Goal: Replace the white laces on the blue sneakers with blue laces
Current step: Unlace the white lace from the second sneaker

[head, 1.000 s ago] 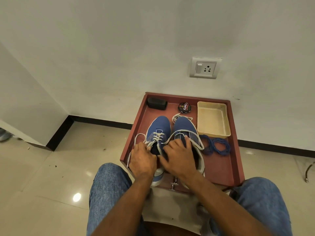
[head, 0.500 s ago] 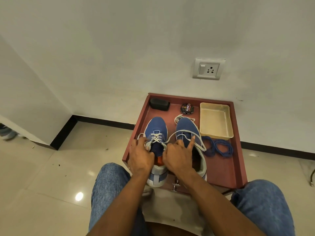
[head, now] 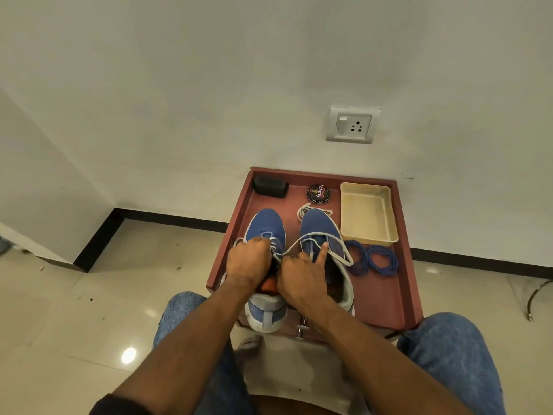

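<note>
Head view, looking down past two bare forearms. The left hand (head: 248, 262) is curled over the laced throat of the left blue sneaker (head: 264, 232), its fingers gripping the white lace (head: 273, 245) there. The right hand (head: 302, 277) rests on the open collar of the right blue sneaker (head: 320, 232), most fingers folded, the index finger pointing up along the tongue; whether it pinches the lace cannot be told. A slack loop of flat white lace runs from between the hands across the right sneaker and hangs over its outer side. Both sneakers have soft fabric uppers and pale heels, and lie toes toward the wall. They sit in a shallow reddish-brown wooden tray (head: 410, 265) with raised rims; the left heel overhangs its near edge. Just right of the sneakers, the coiled blue laces (head: 374, 260) lie on bare tray floor, with open room toward the right rim. Behind them stands a cream rectangular plastic tub (head: 369, 214). A round polish tin (head: 318, 193) and a black oblong block (head: 270, 187) sit along the far rim against the white wall. Glossy beige floor tiles (head: 119, 295) spread to the left.
</note>
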